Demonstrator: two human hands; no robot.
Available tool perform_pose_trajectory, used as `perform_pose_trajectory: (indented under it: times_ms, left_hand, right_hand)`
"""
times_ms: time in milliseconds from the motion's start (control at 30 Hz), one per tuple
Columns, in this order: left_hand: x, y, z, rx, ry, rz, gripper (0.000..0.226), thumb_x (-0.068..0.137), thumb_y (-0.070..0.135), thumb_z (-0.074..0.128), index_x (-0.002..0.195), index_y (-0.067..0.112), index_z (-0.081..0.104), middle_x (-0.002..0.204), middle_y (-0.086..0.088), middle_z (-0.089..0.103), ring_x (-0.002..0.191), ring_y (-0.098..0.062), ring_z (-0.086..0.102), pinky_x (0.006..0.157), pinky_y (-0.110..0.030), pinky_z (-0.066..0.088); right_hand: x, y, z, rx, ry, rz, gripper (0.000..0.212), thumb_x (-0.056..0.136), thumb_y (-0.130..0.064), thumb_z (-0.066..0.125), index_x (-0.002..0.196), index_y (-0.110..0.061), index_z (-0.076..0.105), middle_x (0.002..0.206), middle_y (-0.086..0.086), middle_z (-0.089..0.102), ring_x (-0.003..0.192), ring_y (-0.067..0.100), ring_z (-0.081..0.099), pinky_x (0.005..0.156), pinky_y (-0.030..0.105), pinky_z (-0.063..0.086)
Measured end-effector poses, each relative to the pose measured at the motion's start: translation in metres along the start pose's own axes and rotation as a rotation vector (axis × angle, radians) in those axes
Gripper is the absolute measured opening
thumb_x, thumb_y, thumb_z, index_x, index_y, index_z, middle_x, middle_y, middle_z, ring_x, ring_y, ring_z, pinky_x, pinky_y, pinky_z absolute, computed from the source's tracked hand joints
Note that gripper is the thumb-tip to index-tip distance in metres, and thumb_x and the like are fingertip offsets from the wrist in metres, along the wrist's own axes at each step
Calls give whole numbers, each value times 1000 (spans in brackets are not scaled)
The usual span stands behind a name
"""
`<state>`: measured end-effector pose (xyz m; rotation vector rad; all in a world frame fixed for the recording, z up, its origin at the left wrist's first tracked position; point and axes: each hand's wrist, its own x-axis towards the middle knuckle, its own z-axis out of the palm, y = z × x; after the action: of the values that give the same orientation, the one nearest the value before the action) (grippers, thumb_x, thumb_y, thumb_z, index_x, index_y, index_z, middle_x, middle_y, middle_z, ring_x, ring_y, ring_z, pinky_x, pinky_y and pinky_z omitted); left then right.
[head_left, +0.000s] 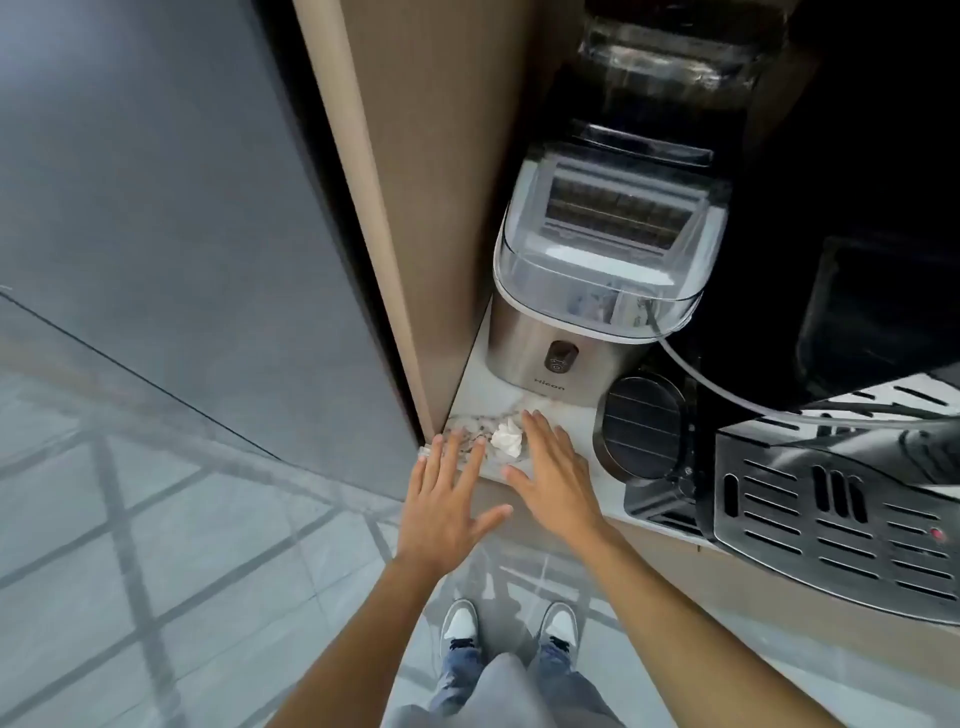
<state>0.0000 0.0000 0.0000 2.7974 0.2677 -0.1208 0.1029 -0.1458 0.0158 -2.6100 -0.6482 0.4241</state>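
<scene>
Reaching: both hands stretch over the tabletop (584, 415) corner toward a crumpled tissue (508, 439) in a kitchen nook.
Tissue: lies on the marble near the front edge, between the two sets of fingertips and in front of the ice maker (587, 291); neither hand has hold of it.
Left hand (447, 499): palm down, fingers straight and fanned, tips over the tabletop's edge just left of the tissue. Whether they touch the stone cannot be told.
Right hand (556, 478): palm down, fingers straight and close together along the tissue's right side, thumb stuck out toward the left hand.
Grip: wide open on both sides, and empty.
Arms: both extended forward from the body, nearly straight, converging on the tissue.
Done: the approach, by the look of it, since the hands bracket the tissue on either side.
To do: close on the tissue and lift it off the marble; no part of the pick-up shows yet.
Nearby: a coffee machine (831, 493) sits to the right, well apart from the tissue.
</scene>
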Motion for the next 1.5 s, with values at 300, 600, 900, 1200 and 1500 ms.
perform_pose_trajectory:
  times_ms: [300, 600, 900, 1200, 1500]
  left_hand:
    - [28, -6, 17, 67, -127, 3, 92, 86, 80, 26, 156, 20, 24, 163, -17, 25, 151, -33, 17, 120, -52, 22]
    - [35, -5, 29, 150, -142, 74, 89, 88, 78, 30, 156, 21, 27, 159, -20, 32, 147, -38, 27, 117, -55, 28]
    - [51, 12, 45, 238, -150, 285, 87, 88, 78, 26, 158, 29, 10, 166, -13, 10, 150, -37, 4, 119, -55, 11]
    - [40, 43, 63, 307, -205, 512, 90, 89, 80, 13, 156, 27, -14, 166, -8, -15, 150, -35, -16, 121, -58, 6]
    - [24, 84, 74, 319, -296, 674, 86, 90, 74, 28, 156, 19, 20, 165, -16, 18, 150, -41, 14, 116, -62, 24]
  right_hand:
    - [29, 0, 14, -156, -14, -88, 62, 86, -31, 64, 142, -32, 38, 145, -6, 46, 122, 27, 45, 95, 43, 40]
    - [28, 20, 18, -53, 51, 28, 36, 92, -20, 55, 128, -21, 53, 127, -1, 54, 117, 22, 45, 96, 35, 40]
    - [-44, 32, 3, 385, 279, 280, 42, 95, -19, 59, 137, -17, 52, 127, 1, 54, 120, 17, 51, 103, 28, 40]
    - [-180, 61, 16, 402, 397, 614, 35, 93, -9, 61, 127, -7, 59, 121, 5, 55, 109, 25, 58, 95, 33, 46]
    - [-250, 78, -10, 405, 678, 798, 35, 93, -10, 63, 126, -5, 59, 111, 4, 55, 95, 22, 57, 85, 31, 46]
